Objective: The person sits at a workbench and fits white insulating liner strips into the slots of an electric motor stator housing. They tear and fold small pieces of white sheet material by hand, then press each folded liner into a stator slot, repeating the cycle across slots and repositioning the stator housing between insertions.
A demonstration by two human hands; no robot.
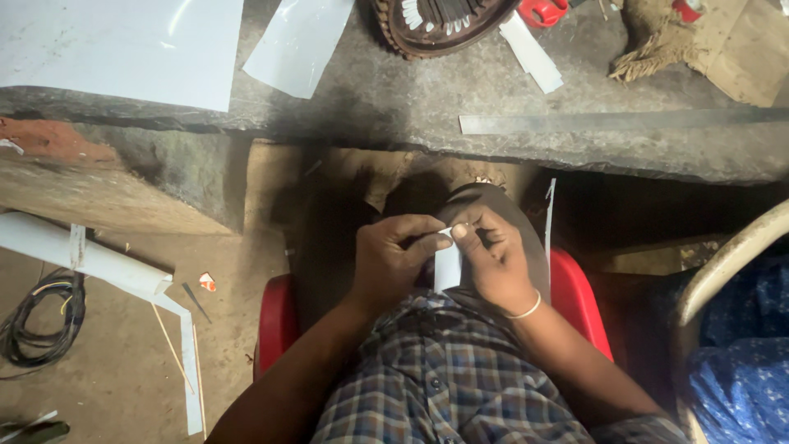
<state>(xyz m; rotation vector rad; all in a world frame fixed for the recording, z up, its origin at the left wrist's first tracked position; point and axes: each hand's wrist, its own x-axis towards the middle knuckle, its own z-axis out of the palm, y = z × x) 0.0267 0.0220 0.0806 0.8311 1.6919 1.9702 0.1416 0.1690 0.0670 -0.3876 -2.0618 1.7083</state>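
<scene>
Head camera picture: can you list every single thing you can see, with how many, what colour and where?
paper strip: 1, white, pinched between both hands over the lap
large sheets: 2, white, on the stone bench at top left
stone bench: 1, grey, across the top
metal ruler: 1, grey, lying along the bench at right
round part: 1, dark brown with white strips inside, top centre of the bench
folded strip: 1, white, beside the round part
rolled sheet: 1, white, on the floor at left
cable coil: 1, black, floor at far left
stool: 1, red, under the person
shirt: 1, blue checked, bottom centre
left hand: 1, pinching the strip
right hand: 1, pale bangle at its wrist, pinching the strip
</scene>
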